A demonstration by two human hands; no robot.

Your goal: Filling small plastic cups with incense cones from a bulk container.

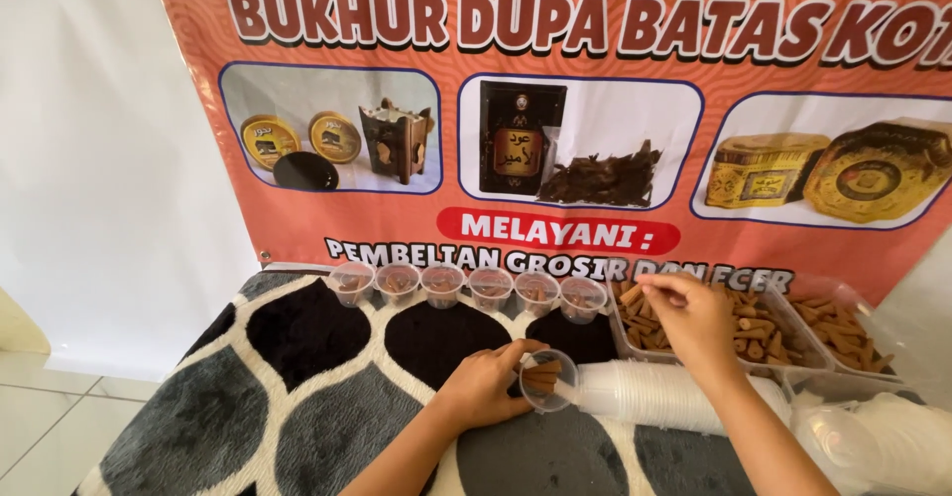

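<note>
The left hand (483, 385) has its grip closed round a small clear plastic cup (546, 380) holding brown incense cones, tilted. Beside that cup, the right hand (694, 317) pinches cones above the clear plastic tray of brown cones (783, 342). Tilted so, the cup could likely spill onto the patterned rug (297, 377).

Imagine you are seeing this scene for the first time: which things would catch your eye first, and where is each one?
The large orange banner with product photos fills the back wall. In front of it, a row of small clear cups holding brown pieces lines the far edge of the black, grey and white patterned rug. Nearer, the left hand grips a clear cup while the right hand reaches over a tray of brown cones.
</note>
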